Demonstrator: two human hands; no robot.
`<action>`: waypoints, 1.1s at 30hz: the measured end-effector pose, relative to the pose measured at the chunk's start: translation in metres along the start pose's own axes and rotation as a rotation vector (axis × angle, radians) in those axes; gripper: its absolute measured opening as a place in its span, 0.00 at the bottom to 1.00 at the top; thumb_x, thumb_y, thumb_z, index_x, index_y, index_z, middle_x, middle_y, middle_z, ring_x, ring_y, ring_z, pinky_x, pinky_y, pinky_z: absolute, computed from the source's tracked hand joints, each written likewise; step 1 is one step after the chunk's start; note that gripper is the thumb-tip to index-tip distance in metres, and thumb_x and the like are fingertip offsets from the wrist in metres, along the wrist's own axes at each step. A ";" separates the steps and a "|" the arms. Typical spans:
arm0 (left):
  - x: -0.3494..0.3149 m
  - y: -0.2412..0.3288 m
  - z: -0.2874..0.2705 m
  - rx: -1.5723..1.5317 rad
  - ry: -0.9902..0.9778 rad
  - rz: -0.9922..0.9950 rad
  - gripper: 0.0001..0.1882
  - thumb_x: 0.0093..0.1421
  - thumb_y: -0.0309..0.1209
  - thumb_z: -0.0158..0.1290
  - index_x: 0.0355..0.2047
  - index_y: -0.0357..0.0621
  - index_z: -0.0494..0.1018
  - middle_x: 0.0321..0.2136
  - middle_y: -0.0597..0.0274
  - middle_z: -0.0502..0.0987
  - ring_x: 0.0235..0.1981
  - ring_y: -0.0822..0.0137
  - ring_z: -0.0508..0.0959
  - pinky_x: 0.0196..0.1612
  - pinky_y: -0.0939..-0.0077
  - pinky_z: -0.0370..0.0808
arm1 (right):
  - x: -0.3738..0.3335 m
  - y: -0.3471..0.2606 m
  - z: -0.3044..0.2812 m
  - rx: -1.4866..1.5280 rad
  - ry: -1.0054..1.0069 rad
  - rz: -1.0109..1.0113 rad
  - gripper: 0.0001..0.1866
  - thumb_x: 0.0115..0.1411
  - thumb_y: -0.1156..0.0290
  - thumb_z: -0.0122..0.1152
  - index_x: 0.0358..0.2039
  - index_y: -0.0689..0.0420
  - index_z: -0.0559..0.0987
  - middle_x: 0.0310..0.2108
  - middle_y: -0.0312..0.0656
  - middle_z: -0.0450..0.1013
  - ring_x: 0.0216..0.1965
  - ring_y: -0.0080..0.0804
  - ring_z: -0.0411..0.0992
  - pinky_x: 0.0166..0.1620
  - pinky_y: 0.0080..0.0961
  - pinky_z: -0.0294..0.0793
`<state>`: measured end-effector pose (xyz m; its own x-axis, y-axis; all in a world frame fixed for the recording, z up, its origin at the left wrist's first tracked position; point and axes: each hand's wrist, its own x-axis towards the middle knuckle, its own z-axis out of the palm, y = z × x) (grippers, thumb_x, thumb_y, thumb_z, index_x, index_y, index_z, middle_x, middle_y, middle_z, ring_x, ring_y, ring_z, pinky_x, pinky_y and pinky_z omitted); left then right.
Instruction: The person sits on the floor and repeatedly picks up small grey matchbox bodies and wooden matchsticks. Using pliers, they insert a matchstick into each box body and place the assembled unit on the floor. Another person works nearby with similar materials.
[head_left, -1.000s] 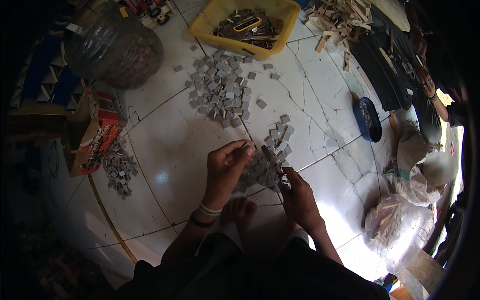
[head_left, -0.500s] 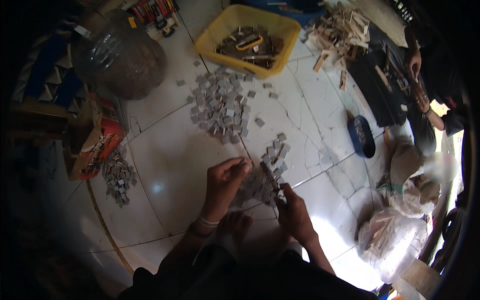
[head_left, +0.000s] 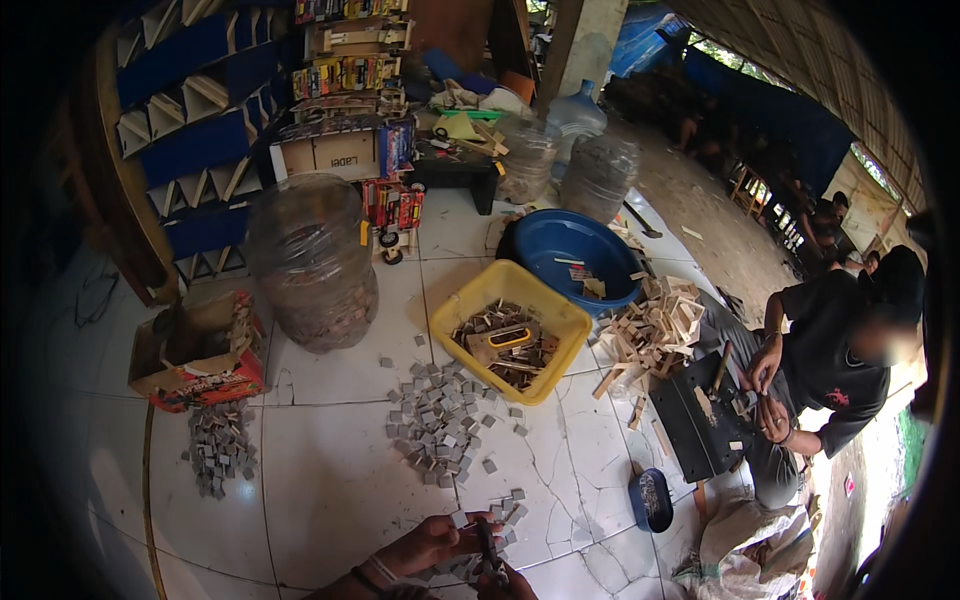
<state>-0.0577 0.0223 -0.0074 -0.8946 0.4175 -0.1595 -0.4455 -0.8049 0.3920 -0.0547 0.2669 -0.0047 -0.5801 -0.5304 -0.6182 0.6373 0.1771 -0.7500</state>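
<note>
Left hand (head_left: 428, 546) pinches small, flat grey square piece (head_left: 460, 519); right hand (head_left: 508, 586), cut off below, curls round dark, slim tool (head_left: 487, 545) — piece sits just left of its tip. Best pinch edges, fingers clear. Loose grey squares (head_left: 437, 425) ahead.

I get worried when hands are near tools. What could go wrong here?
The left hand is very close to the dark tool in the right hand, so it might get pinched or scraped.

The little grey square in the left hand could slip and get mixed up with the loose grey pieces.

Those pieces lie loose on the floor, so a bump might scatter them.
</note>
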 end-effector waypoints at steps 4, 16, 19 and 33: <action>-0.005 -0.008 -0.016 0.022 -0.108 0.097 0.19 0.69 0.32 0.57 0.57 0.39 0.74 0.60 0.46 0.75 0.65 0.51 0.73 0.74 0.56 0.63 | -0.018 -0.008 0.006 -0.094 -0.039 0.049 0.19 0.69 0.68 0.62 0.56 0.61 0.74 0.33 0.35 0.76 0.33 0.26 0.72 0.38 0.29 0.74; -0.026 0.017 -0.009 0.408 -0.129 0.159 0.09 0.65 0.26 0.61 0.45 0.38 0.80 0.46 0.56 0.82 0.55 0.58 0.82 0.59 0.65 0.77 | -0.014 -0.006 0.019 -0.201 -0.198 0.060 0.13 0.69 0.70 0.61 0.52 0.59 0.78 0.32 0.36 0.76 0.33 0.26 0.73 0.35 0.27 0.72; -0.024 0.016 -0.012 0.294 -0.054 0.147 0.10 0.66 0.29 0.62 0.43 0.36 0.79 0.45 0.56 0.82 0.53 0.59 0.81 0.57 0.63 0.76 | 0.001 0.006 0.037 -0.539 0.072 -0.318 0.16 0.70 0.67 0.63 0.57 0.54 0.78 0.43 0.49 0.84 0.37 0.46 0.81 0.38 0.32 0.77; -0.018 0.031 0.007 0.644 0.146 0.103 0.18 0.65 0.21 0.60 0.55 0.34 0.74 0.50 0.48 0.82 0.53 0.59 0.82 0.61 0.64 0.77 | -0.004 0.003 0.045 -0.625 0.181 -0.178 0.16 0.70 0.64 0.57 0.56 0.53 0.71 0.31 0.64 0.79 0.39 0.72 0.77 0.41 0.62 0.74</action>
<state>-0.0552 -0.0072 0.0136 -0.9473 0.2540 -0.1954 -0.2879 -0.4066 0.8671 -0.0274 0.2322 0.0065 -0.7595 -0.4587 -0.4612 0.1420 0.5751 -0.8057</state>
